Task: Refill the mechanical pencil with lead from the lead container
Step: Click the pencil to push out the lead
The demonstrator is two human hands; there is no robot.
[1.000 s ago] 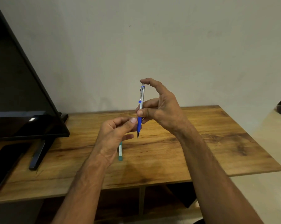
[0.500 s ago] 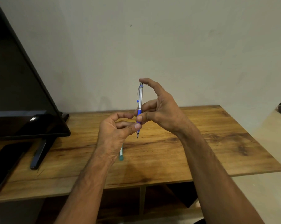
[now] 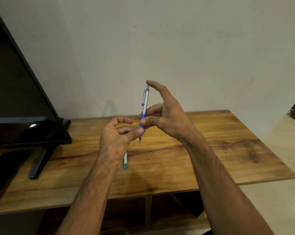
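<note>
A silver mechanical pencil (image 3: 145, 104) with a blue grip stands upright, tip down, above the wooden table (image 3: 202, 150). My right hand (image 3: 165, 114) grips it at the blue section with thumb and fingers, and its index finger rests on the top button. My left hand (image 3: 119, 134) is curled beside the tip, its thumb touching the pencil's lower end. Whether a lead is pinched there I cannot tell. A small teal lead container (image 3: 125, 161) lies flat on the table, partly hidden behind my left wrist.
A large black TV screen (image 3: 16, 99) on a black foot (image 3: 40, 163) stands at the left of the table. A dark flat device (image 3: 2, 172) lies at the far left. A pale wall rises behind, and a tiled floor is to the right.
My left hand's fingers have curled in and its thumb has moved up against the pencil's lower end. The right hand and pencil have shifted slightly left.
</note>
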